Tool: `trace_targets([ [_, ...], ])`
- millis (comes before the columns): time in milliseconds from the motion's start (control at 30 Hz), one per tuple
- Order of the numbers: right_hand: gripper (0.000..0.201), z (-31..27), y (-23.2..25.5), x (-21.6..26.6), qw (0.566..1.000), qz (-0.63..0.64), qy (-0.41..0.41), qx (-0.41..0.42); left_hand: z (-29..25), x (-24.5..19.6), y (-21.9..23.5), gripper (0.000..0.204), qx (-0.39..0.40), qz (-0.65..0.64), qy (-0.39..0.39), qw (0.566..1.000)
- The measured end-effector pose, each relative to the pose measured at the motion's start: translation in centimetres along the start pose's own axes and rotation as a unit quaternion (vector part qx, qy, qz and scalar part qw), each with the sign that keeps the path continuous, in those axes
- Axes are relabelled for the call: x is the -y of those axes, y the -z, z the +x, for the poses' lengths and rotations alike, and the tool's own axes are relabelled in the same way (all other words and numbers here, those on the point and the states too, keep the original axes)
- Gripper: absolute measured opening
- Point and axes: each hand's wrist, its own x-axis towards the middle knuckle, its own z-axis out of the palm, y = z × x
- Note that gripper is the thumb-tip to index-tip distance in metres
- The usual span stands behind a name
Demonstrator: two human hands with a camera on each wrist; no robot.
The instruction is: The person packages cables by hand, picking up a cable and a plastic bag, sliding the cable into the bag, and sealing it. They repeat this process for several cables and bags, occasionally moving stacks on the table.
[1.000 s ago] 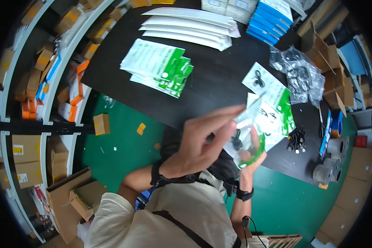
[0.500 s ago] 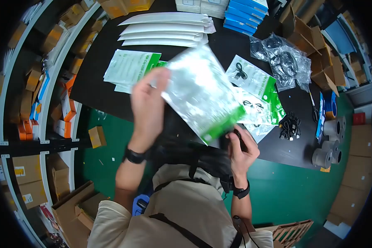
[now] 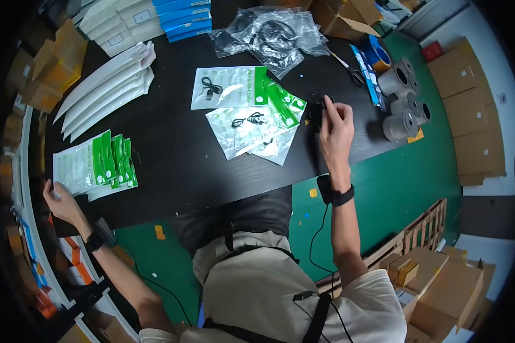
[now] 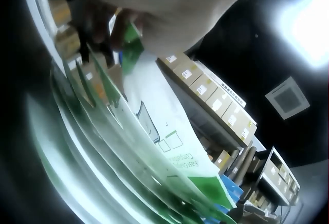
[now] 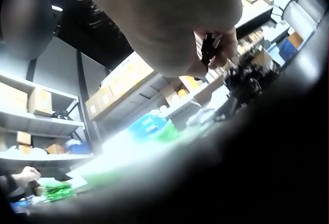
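- Fingers of the right hand (image 3: 337, 134) pinch a black cable (image 5: 208, 49) at its metal-tipped plug, presumably because the stiff end gives a firm hold; the cable is over the desk (image 3: 171, 148), beside a pile of black cables (image 5: 244, 82).
- Left-hand fingers pinch the edge of the top packet in the green-and-white stack (image 3: 77, 166); the left hand (image 3: 67, 207) is at the near corner, where that edge is likely easiest to lift.
- Centre: overlapping clear-faced packets (image 3: 229, 86), each of the upper two showing a coiled black cable; probably kept apart from the stack to separate two groups.
- Beyond: a large clear plastic bag (image 3: 269, 43) holding dark cables.
- Behind it: an open cardboard box (image 3: 349, 26); contents cannot be made out.
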Motion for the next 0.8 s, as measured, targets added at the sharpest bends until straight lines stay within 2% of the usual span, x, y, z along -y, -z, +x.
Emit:
trace_targets([
  [100, 0.032, 0.1, -0.1, -0.8, 0.995, -0.087, 0.048, -0.003, 0.2, -0.8, 0.7, 0.041, 0.084, 0.065, 0.028, 0.994],
  [133, 0.033, 0.0, -0.3, -0.9, 0.988, -0.134, 0.077, -0.002, 0.3, -1.0, 0.8, 0.041, 0.084, 0.067, 0.026, 0.994],
  [167, 0.033, -0.1, -0.4, -0.8, 0.978, -0.18, 0.107, 0.0, 0.2, -1.1, 1.0, 0.04, 0.064, 0.143, -0.024, 0.987],
  [233, 0.034, -0.1, 0.3, 0.9, 0.975, -0.189, 0.119, -0.006, -0.3, -4.8, 2.0, 0.04, 0.022, 0.293, -0.121, 0.948],
  [267, 0.034, 0.0, 1.0, 2.1, 0.971, -0.2, 0.131, -0.014, -0.3, -6.4, 2.4, 0.04, 0.021, 0.296, -0.122, 0.947],
  [333, 0.034, 0.3, 1.2, 3.4, 0.967, -0.209, 0.143, -0.022, -0.8, -10.1, 3.0, 0.035, 0.05, 0.177, -0.191, 0.964],
  [400, 0.036, 0.6, 0.8, 4.4, 0.991, -0.032, 0.088, 0.09, -3.2, -15.9, 3.1, 0.033, 0.174, -0.058, -0.181, 0.966],
  [433, 0.037, 0.8, 0.6, 4.9, 0.986, 0.058, 0.06, 0.145, -5.2, -19.3, 3.1, 0.034, 0.272, -0.103, -0.161, 0.943],
  [467, 0.037, 1.2, 0.2, 5.5, 0.986, 0.06, 0.062, 0.143, -7.3, -22.7, 2.9, 0.035, 0.366, -0.147, -0.139, 0.908],
  [500, 0.039, 2.0, -0.5, 6.1, 0.981, 0.083, 0.036, 0.174, -9.1, -25.3, 2.4, 0.038, 0.405, -0.156, -0.232, 0.87],
  [533, 0.04, 2.9, -1.3, 6.8, 0.973, 0.106, 0.011, 0.204, -11.2, -26.8, 1.3, 0.047, 0.446, -0.174, -0.266, 0.837],
  [600, 0.041, 4.4, -3.1, 7.5, 0.964, 0.133, -0.01, 0.231, -15.2, -28.6, -0.9, 0.054, 0.454, -0.207, -0.345, 0.795],
  [667, 0.045, 5.1, -5.8, 6.5, 0.969, 0.061, 0.025, 0.237, -18.0, -29.8, -1.7, 0.059, 0.476, -0.185, -0.378, 0.772],
  [800, 0.049, 5.9, -8.1, 6.6, 0.971, -0.017, 0.04, 0.233, -21.4, -29.9, -2.1, 0.058, 0.496, -0.173, -0.388, 0.758],
])
